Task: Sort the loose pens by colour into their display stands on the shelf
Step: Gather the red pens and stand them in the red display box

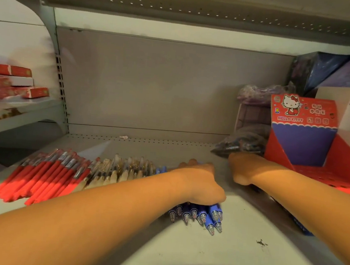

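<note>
Grouping: three colour lots lie side by side on the shelf (243, 256): red pens (37, 174) at left, clear pens (121, 170) in the middle, blue pens (202, 216) at right.
Left hand (199, 181): laid over the blue pens, fingers curled round the bunch; the pen tips stick out below the palm.
Right hand (243, 168): near the stand's front left corner, fingers hidden, so I cannot tell the grip.
Stand (304, 115): red, at right; the visible part of its holed tray holds no pens.
Progress (judgement): sorting by colour looks nearly done, loading not yet begun. Only one stand is in view.
</note>
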Demonstrator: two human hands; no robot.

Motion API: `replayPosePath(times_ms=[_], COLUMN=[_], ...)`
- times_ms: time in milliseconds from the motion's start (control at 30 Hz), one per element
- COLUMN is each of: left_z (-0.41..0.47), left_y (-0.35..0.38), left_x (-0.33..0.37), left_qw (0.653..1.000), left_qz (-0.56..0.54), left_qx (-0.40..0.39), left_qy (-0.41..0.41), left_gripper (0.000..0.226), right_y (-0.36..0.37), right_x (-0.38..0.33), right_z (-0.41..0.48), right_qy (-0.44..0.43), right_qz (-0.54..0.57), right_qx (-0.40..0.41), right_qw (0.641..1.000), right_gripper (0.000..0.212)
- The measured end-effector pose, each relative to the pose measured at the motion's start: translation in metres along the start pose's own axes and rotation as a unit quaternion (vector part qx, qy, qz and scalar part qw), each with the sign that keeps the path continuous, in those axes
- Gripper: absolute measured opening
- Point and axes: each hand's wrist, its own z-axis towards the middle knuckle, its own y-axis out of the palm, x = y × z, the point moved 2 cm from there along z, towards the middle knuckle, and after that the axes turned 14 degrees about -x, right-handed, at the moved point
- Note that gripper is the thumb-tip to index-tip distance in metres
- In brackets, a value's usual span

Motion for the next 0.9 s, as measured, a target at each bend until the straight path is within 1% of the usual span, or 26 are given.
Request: replayPosePath(times_ms=[67, 100, 167, 233, 333, 400, 500, 533, 567, 600, 633, 667, 700, 767, 800, 833, 867, 900], left_z=[-0.001, -0.001, 0.000, 0.000, -0.001, -0.004, -0.007, -0.009, -0.006, -0.009, -0.008, -0.011, -0.010, -0.012, -0.013, -0.014, -0.016, -0.015], left_y=[-0.005, -0.006, -0.009, -0.012, -0.018, -0.020, -0.023, -0.023, -0.024, -0.026, -0.028, -0.028, -0.028, -0.026, -0.025, -0.025, -0.024, -0.023], left_x=[-0.003, -0.004, -0.008, -0.012, -0.019, -0.025, -0.032, -0.033, -0.037, -0.037, -0.038, -0.039, -0.042, -0.047, -0.049, -0.051, -0.051, -0.050], left_qw=[1.000, 1.000, 1.000, 0.999, 0.999, 0.999, 0.997, 0.997, 0.997, 0.998, 0.998, 0.999, 0.999, 0.998, 0.998, 0.998, 0.998, 0.997], left_qz=[-0.002, 0.007, 0.011, 0.004, -0.006, -0.001, 0.009, 0.011, -0.001, -0.014, -0.031, -0.016, -0.005, 0.010, 0.009, 0.005, -0.007, -0.016], left_qx=[0.004, -0.002, -0.019, -0.029, -0.041, -0.049, -0.056, -0.062, -0.058, -0.045, -0.036, -0.035, -0.041, -0.054, -0.059, -0.064, -0.068, -0.070], left_qy=[0.000, 0.003, 0.011, 0.015, 0.015, -0.008, -0.045, -0.046, -0.058, -0.048, -0.036, -0.034, -0.029, -0.008, 0.002, 0.005, 0.001, 0.008], left_gripper=[0.041, 0.045, 0.058, 0.070, 0.078, 0.077, 0.067, 0.055, 0.032, 0.018, 0.033, 0.040, 0.039, 0.025, 0.027, 0.040, 0.047, 0.046], right_y=[-0.003, -0.003, 0.001, 0.007, 0.012, 0.012, 0.017, 0.019, 0.021, 0.022, 0.023, 0.023, 0.023, 0.023, 0.023, 0.023, 0.024, 0.024], right_x=[0.001, 0.001, -0.003, -0.007, -0.013, -0.014, -0.016, -0.018, -0.020, -0.022, -0.023, -0.024, -0.024, -0.024, -0.024, -0.025, -0.026, -0.027], right_z=[-0.007, -0.012, -0.023, -0.035, -0.051, -0.057, -0.060, -0.062, -0.062, -0.062, -0.062, -0.061, -0.059, -0.055, -0.054, -0.053, -0.052, -0.052], right_qy=[-0.016, -0.032, -0.078, -0.129, -0.180, -0.191, -0.175, -0.167, -0.161, -0.158, -0.155, -0.151, -0.147, -0.147, -0.153, -0.163, -0.174, -0.183], right_qz=[0.042, 0.080, 0.183, 0.280, 0.344, 0.361, 0.383, 0.399, 0.417, 0.437, 0.458, 0.474, 0.481, 0.481, 0.482, 0.484, 0.485, 0.481], right_qx=[-0.024, -0.045, -0.082, -0.095, -0.113, -0.101, -0.073, -0.071, -0.067, -0.060, -0.047, -0.030, -0.010, 0.031, 0.041, 0.040, 0.031, 0.019], right_qw=[0.999, 0.995, 0.977, 0.947, 0.915, 0.907, 0.904, 0.899, 0.892, 0.883, 0.874, 0.867, 0.864, 0.864, 0.862, 0.858, 0.857, 0.857], right_gripper=[0.011, 0.008, 0.011, 0.014, 0.024, 0.030, 0.031, 0.029, 0.026, 0.022, 0.019, 0.018, 0.018, 0.017, 0.018, 0.018, 0.018, 0.018])
